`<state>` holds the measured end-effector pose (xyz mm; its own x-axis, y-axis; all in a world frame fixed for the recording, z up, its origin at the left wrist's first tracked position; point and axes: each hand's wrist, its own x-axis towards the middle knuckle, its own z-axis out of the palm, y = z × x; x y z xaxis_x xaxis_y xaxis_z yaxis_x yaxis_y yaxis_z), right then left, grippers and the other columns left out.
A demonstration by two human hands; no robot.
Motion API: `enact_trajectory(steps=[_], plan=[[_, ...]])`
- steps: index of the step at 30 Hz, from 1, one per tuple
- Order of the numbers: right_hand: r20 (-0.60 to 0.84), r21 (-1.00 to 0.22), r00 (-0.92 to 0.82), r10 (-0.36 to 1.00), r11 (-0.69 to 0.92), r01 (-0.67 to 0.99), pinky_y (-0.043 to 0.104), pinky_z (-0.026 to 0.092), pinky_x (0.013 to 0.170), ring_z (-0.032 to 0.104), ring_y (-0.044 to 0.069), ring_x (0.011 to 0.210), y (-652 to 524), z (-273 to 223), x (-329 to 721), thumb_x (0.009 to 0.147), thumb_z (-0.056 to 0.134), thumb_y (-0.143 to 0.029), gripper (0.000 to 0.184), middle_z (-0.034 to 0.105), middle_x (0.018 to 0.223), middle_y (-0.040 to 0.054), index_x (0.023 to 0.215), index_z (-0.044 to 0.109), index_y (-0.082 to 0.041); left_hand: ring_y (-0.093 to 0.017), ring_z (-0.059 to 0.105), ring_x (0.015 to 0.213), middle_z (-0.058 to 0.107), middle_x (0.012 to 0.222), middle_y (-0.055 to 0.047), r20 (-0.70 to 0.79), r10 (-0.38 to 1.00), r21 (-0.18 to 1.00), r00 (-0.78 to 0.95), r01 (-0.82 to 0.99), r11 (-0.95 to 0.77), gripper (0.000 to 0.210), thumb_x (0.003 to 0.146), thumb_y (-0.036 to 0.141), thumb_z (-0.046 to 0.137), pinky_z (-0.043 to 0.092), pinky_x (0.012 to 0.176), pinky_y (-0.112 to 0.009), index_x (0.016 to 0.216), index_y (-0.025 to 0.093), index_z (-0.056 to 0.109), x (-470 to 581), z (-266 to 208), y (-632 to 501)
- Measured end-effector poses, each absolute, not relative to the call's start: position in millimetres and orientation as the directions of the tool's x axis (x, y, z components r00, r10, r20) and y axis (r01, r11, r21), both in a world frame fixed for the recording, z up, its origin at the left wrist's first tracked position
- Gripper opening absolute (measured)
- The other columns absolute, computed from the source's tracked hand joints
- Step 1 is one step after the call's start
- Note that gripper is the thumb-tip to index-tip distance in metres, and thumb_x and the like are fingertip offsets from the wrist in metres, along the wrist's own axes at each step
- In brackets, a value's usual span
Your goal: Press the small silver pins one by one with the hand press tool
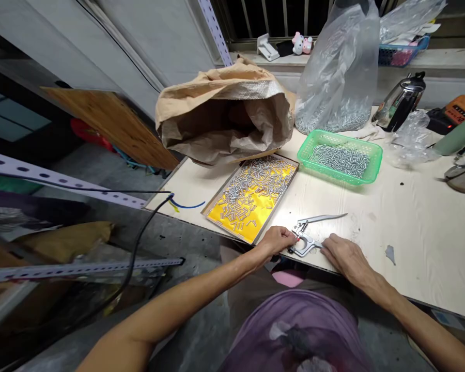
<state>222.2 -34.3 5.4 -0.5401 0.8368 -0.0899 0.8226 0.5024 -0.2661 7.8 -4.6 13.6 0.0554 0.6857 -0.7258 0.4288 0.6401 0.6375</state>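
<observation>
Hand pliers [307,243] with silver handles, a spring and a round open jaw lie near the table's front edge, handles spread apart. My right hand [346,258] has its fingers closed around the end of the lower handle. The upper handle points away to the right, untouched. My left hand [277,241] is at the jaw end, thumb and fingers pinched together. A small red spot shows by the fingertips; what they pinch is too small to make out. Just beyond my left hand lies a shallow tray [263,226] with a yellow bottom, covered with small metal pins.
A green plastic basket [376,164] holds more small metal pieces. Behind stand an open brown paper sack [186,139] and a clear plastic bag [333,77]. A kettle [401,101] and glass pot [463,175] stand right. A black cable [135,248] hangs left.
</observation>
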Motion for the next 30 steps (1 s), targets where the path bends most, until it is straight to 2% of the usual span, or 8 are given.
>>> enact_trajectory(steps=[7, 15, 20, 24, 30], plan=[[-0.068, -0.225, -0.536, 0.841, 0.511, 0.830, 0.027, 0.031, 0.058, 0.053, 0.014, 0.066, -37, 1, 220, 0.093, 0.043, -0.021, 0.018, 0.056, 0.075, 0.0021, 0.080, 0.056, -0.019, -0.004, 0.029, 0.035, 0.038, 0.040, 0.010, -0.771, 0.635, 0.553, 0.043, 0.539, 0.635, 0.013, 0.070, 0.023, 0.064, 0.019, 0.037, -0.019, 0.073, 0.011, 0.064, 9, 8, -3], [-0.103, -0.124, -0.541, 0.835, 0.529, 0.840, 0.029, 0.029, 0.060, 0.055, 0.016, 0.069, -28, 2, 217, 0.092, 0.046, -0.019, 0.016, 0.060, 0.079, 0.0039, 0.083, 0.059, -0.018, -0.004, 0.030, 0.031, 0.038, 0.035, 0.010, -0.815, 0.574, 0.506, 0.079, 0.581, 0.638, 0.013, 0.067, 0.022, 0.065, 0.018, 0.036, -0.018, 0.063, 0.013, 0.058, 6, 11, 8], [-0.026, -0.107, -0.555, 0.832, 0.549, 0.829, 0.030, 0.026, 0.059, 0.052, 0.016, 0.068, -27, -4, 217, 0.093, 0.041, -0.016, 0.021, 0.058, 0.076, 0.0040, 0.082, 0.058, -0.018, -0.004, 0.028, 0.030, 0.037, 0.032, 0.009, -0.842, 0.531, 0.471, 0.095, 0.610, 0.638, 0.021, 0.067, 0.027, 0.067, 0.020, 0.036, -0.018, 0.056, 0.014, 0.054, 6, 14, 11], [0.042, -0.093, -0.578, 0.815, 0.579, 0.810, 0.031, 0.025, 0.059, 0.050, 0.016, 0.066, -27, -10, 218, 0.093, 0.039, -0.014, 0.022, 0.056, 0.074, 0.0035, 0.082, 0.058, -0.018, -0.004, 0.029, 0.030, 0.038, 0.033, 0.009, -0.829, 0.551, 0.472, 0.096, 0.649, 0.597, 0.023, 0.068, 0.030, 0.068, 0.021, 0.035, -0.017, 0.057, 0.014, 0.056, 5, 13, 12], [0.064, -0.056, -0.581, 0.812, 0.584, 0.810, 0.031, 0.025, 0.060, 0.049, 0.016, 0.067, -28, -13, 218, 0.094, 0.038, -0.014, 0.024, 0.057, 0.074, 0.0040, 0.082, 0.059, -0.018, -0.003, 0.032, 0.032, 0.038, 0.033, 0.009, -0.820, 0.563, 0.458, 0.102, 0.708, 0.538, 0.022, 0.063, 0.031, 0.072, 0.021, 0.037, -0.016, 0.057, 0.013, 0.059, 7, 16, 17]])
